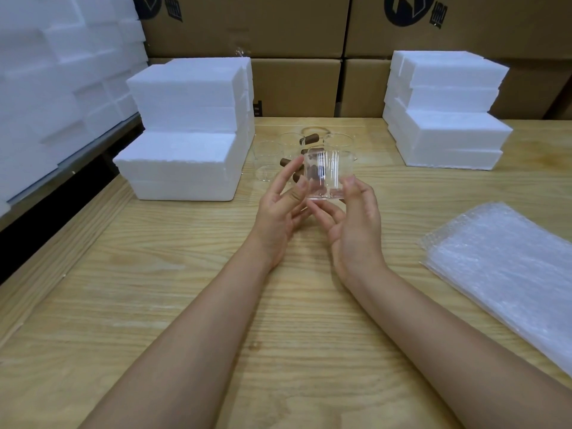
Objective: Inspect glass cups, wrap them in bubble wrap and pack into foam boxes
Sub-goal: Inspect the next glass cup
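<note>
Right hand (356,230) holds glass cup (328,178), its handle seemingly hidden.

Head-worn view, close, down onto table (173,305)

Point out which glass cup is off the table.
The cup gripped by the right hand, lifted in front of the group; the other cups stand on the table behind it.

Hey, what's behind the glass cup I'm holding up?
More clear cups with brown handles stand on the table, partly visible through the held cup. Their exact count is hidden behind it.
</note>
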A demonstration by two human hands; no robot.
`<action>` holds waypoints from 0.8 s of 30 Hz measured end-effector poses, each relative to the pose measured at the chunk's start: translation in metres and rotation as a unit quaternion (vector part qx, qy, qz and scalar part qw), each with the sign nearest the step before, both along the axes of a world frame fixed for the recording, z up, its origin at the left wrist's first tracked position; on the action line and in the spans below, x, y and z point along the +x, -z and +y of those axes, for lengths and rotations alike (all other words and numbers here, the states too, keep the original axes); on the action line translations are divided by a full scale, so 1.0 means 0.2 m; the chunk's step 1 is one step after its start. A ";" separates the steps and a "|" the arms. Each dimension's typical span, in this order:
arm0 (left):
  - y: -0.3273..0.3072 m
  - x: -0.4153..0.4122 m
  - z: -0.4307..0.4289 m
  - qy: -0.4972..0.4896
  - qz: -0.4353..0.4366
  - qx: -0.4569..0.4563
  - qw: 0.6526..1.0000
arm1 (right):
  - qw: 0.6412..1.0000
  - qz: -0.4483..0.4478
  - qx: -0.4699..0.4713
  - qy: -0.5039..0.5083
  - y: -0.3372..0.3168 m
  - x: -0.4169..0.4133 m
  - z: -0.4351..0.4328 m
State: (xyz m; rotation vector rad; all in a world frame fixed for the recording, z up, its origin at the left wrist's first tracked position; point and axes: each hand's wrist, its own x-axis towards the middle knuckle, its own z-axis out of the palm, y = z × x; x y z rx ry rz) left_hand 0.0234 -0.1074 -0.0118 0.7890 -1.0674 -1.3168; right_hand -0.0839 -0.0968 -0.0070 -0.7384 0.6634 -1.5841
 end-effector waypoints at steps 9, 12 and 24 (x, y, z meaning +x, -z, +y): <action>0.02 0.00 -0.01 0.006 -0.006 -0.017 1.000 | 0.999 -0.011 0.020 -0.025 0.00 0.01 0.01; 0.02 0.00 -0.01 0.001 -0.002 -0.023 1.000 | 0.999 0.044 0.019 0.012 0.00 0.01 0.01; 0.02 -0.02 -0.01 -0.029 -0.022 -0.046 0.998 | 0.985 0.135 -0.064 0.091 0.03 0.01 0.00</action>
